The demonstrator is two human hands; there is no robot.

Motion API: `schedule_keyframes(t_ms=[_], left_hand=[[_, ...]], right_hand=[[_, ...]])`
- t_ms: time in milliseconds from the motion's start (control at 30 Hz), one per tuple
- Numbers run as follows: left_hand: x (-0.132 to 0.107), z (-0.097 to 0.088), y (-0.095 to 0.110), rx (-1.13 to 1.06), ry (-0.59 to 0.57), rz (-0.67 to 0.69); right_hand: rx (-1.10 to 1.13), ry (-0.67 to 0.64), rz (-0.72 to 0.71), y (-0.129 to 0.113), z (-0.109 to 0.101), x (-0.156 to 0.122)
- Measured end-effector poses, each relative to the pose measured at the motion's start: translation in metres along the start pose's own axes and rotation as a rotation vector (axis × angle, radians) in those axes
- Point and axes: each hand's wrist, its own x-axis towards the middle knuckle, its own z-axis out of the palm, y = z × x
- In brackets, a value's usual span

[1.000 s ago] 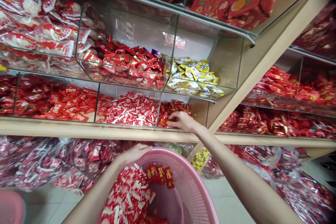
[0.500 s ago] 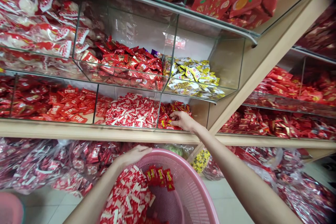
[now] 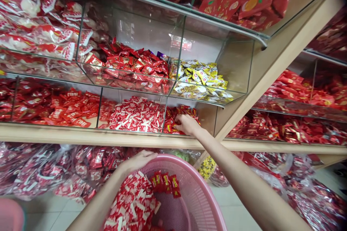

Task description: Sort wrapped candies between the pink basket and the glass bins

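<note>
1. Right, the shelving (image 3: 81,136) fills the view, its top, left and right cut off; reflections on its clear panels blur what lies behind.
2. Below it, bagged sweets (image 3: 89,160) crowd both sides, their wrapper print hard to read through shiny plastic.
3. Up front stands the pink basket (image 3: 202,178), its bottom edge out of frame, the left forearm across its near side.
4. Inside, a heap of red-and-white packets (image 3: 132,202) runs partly behind that arm.
5. At lower left, a pink tub (image 3: 11,214) shows only a corner.
6. Here's the left hand (image 3: 139,160), fingers nearly straight along the basket rim; its underside is hidden, so I cannot tell how firmly it grips.
7. And the right hand (image 3: 187,125) reaches into the lower bin, fingers bent and close, touching red-and-yellow packets (image 3: 169,126); I cannot tell whether it holds one. A clear divider stands left, a shelf above.
8. Smallest, a few loose red packets (image 3: 165,182) lie in the basket.
</note>
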Motion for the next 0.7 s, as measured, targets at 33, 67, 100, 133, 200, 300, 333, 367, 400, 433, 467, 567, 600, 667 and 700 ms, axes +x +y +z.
schedule_keyframes(t_ms=[33, 67, 100, 133, 200, 300, 333, 367, 400, 433, 467, 567, 600, 667, 700], left_hand=[[0.0, 0.0, -0.002, 0.005, 0.01, -0.001], [0.0, 0.0, -0.004, 0.007, 0.021, 0.0], [0.001, -0.001, -0.006, 0.007, 0.03, -0.001], [0.001, -0.001, -0.007, 0.009, 0.04, -0.005], [0.001, -0.001, -0.007, 0.018, 0.05, -0.011], [0.001, -0.001, -0.004, 0.004, 0.029, -0.005], [0.001, -0.001, -0.002, -0.013, 0.011, 0.004], [0.001, -0.001, 0.0, -0.03, -0.007, 0.014], [0.0, 0.0, 0.001, -0.042, -0.022, 0.025], [0.0, 0.0, 0.002, -0.049, -0.034, 0.034], [0.0, 0.001, 0.003, -0.052, -0.04, 0.041], [0.0, 0.002, 0.003, -0.042, -0.03, 0.053], [0.0, 0.002, 0.002, -0.036, -0.023, 0.055], [0.0, 0.002, 0.002, -0.034, -0.023, 0.055], [0.0, 0.001, 0.002, -0.038, -0.033, 0.055]], right_hand=[[-0.023, -0.003, 0.012, 0.0, 0.002, 0.001], [-0.034, -0.005, 0.016, 0.0, 0.003, 0.002], [-0.036, -0.007, 0.011, 0.001, 0.002, 0.002], [-0.033, -0.007, -0.002, 0.002, 0.001, 0.002], [-0.018, 0.011, -0.033, 0.004, -0.005, 0.0], [0.013, 0.046, -0.086, 0.005, -0.018, -0.004], [0.021, 0.046, -0.11, 0.004, -0.021, -0.005], [0.026, 0.038, -0.139, 0.003, -0.023, -0.006], [0.026, 0.024, -0.171, 0.001, -0.023, -0.006], [0.02, 0.006, -0.201, 0.0, -0.022, -0.007], [0.011, -0.017, -0.226, -0.001, -0.019, -0.006], [-0.012, -0.087, -0.249, -0.003, -0.01, -0.004], [-0.012, -0.108, -0.242, -0.003, -0.007, -0.003], [-0.005, -0.137, -0.226, -0.001, -0.005, -0.002], [-0.005, -0.139, -0.217, 0.001, -0.006, -0.001]])
